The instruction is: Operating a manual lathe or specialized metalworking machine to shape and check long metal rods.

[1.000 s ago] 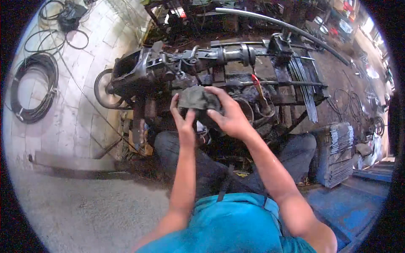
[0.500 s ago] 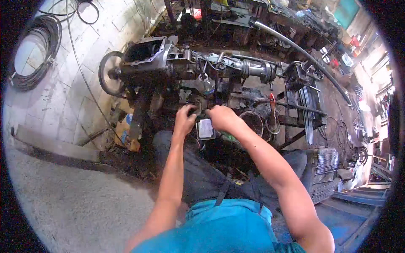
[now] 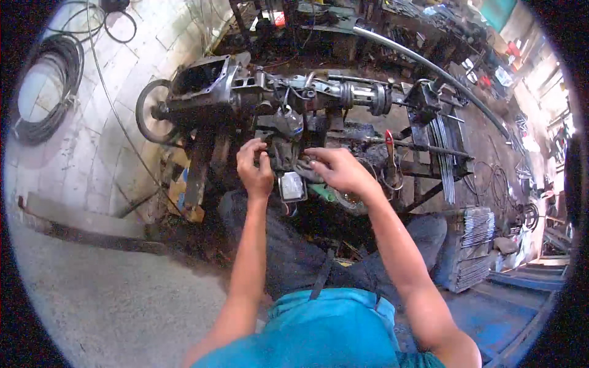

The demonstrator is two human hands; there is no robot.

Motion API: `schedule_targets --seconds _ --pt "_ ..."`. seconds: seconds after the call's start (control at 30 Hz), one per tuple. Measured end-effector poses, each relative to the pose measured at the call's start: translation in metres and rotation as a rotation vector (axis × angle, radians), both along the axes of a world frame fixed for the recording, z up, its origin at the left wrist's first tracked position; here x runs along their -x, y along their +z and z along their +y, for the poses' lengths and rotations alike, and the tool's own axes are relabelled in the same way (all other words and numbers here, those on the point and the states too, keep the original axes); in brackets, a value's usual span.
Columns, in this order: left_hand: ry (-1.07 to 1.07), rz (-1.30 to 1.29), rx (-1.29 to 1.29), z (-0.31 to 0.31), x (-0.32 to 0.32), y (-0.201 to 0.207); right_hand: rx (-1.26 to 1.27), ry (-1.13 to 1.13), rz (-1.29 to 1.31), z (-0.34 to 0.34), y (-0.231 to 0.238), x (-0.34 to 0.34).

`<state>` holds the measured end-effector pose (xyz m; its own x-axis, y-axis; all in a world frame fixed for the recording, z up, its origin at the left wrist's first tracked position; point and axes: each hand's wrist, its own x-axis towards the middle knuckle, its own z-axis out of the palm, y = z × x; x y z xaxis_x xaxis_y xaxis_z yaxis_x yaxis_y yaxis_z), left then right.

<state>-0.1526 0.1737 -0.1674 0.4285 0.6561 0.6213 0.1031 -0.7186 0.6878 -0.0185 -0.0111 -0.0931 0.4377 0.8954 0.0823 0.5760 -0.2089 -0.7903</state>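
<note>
Reaching forward at the centre of the frame, the left hand (image 3: 254, 168) curls its fingers narrowly around a dark, greasy metal part (image 3: 287, 158), while the right hand (image 3: 340, 170) presses spread fingers on its other side. A small pale rectangular piece (image 3: 292, 186) hangs just below, between both hands. Left of them sits a round wheel (image 3: 151, 113) on a grimy machine assembly (image 3: 270, 95); coiled black cable (image 3: 52, 92) lies far left. Right, a long grey pipe (image 3: 442, 76) crosses. Bare concrete floor (image 3: 116, 294) opens lower left.
</note>
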Motion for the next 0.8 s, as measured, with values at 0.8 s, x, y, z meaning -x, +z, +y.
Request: schedule_targets --seconds 0.8 --pt "-0.259 0.608 -0.366 -0.087 -0.003 -0.017 0.474 -1.064 -0.782 -0.273 0.089 -0.259"
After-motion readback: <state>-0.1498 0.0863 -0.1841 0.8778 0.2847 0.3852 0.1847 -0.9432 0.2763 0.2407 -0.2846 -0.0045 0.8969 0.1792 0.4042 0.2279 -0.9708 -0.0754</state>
